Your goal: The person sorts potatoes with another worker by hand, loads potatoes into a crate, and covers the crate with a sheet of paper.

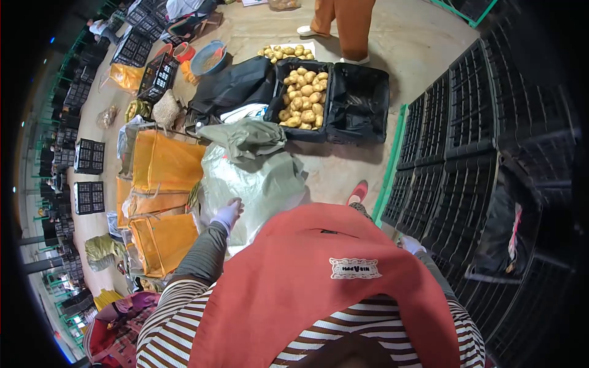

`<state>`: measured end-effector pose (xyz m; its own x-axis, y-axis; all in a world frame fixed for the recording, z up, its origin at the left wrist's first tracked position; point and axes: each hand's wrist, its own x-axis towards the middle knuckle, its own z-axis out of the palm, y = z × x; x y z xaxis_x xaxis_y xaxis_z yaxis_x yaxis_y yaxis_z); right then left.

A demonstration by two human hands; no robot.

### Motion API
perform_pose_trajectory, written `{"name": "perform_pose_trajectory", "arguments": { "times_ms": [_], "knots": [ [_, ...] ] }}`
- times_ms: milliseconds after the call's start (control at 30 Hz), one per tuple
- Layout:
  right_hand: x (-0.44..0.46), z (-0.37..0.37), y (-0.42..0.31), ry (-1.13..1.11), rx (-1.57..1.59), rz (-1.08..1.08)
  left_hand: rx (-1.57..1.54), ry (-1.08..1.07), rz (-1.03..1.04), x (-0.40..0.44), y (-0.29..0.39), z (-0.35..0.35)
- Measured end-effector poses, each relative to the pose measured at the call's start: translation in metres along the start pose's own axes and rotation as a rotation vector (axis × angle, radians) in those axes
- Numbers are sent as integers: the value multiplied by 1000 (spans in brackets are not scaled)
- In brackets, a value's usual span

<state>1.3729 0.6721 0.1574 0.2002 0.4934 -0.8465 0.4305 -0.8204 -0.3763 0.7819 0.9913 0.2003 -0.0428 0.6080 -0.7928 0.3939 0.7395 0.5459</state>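
My left hand (pixel 229 214), in a pale glove with the fingertips bare, hovers over or touches a large greenish-white plastic sack (pixel 254 190); which of the two I cannot tell. Its fingers reach forward with nothing seen in them. My right hand (pixel 412 245), also pale-gloved, is low at my right side beside the stacked black crates (pixel 423 187). My red apron partly covers it, and its fingers are too small to read. Ahead, a black-lined crate of potatoes (pixel 305 98) stands against another black-lined crate (pixel 358 101) with no potatoes showing.
Orange mesh sacks (pixel 161 162) crowd the left. A blue basin (pixel 208 58) and loose potatoes (pixel 287 53) lie farther ahead, near a person's brown-trousered legs (pixel 343 27). A green rail (pixel 392 165) runs along the crate stacks at right. More crates (pixel 89 157) stand far left.
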Motion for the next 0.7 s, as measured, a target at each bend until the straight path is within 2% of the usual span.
{"name": "perform_pose_trajectory", "arguments": {
  "times_ms": [67, 100, 133, 167, 200, 267, 333, 400, 467, 533, 600, 700],
  "knots": [
    [50, -42, 0, -27, -375, -157, 44, -56, -98, 15, 5, 27],
    [116, -35, 39, -26, 106, 126, 184, -133, -172, 22, 8, 34],
    [67, -74, -47, 41, 218, 67, 312, -223, -239, 32, 10, 46],
    [82, -94, -65, 62, 186, -8, 368, -259, -167, 31, 19, 61],
    [97, -111, -73, 75, 146, -85, 257, -242, -168, 32, 23, 75],
    [112, -148, -116, -12, 411, -56, 17, -175, -170, 31, 29, 97],
    [98, -174, -168, 161, 1017, 35, 53, -202, -212, 29, 34, 101],
    [115, -191, -169, 87, 1133, 114, 163, -253, -265, 34, 39, 91],
    [139, -202, -154, 62, 827, 177, 240, -152, -227, 34, 53, 89],
    [144, -205, -156, 228, 1051, 263, 270, -139, -222, 55, 74, 81],
    [148, -215, -152, 158, 1100, 324, 241, -130, -192, 83, 95, 74],
    [182, -220, -115, 27, 910, 277, 55, -100, -196, 127, 134, 81]
  ]
}}
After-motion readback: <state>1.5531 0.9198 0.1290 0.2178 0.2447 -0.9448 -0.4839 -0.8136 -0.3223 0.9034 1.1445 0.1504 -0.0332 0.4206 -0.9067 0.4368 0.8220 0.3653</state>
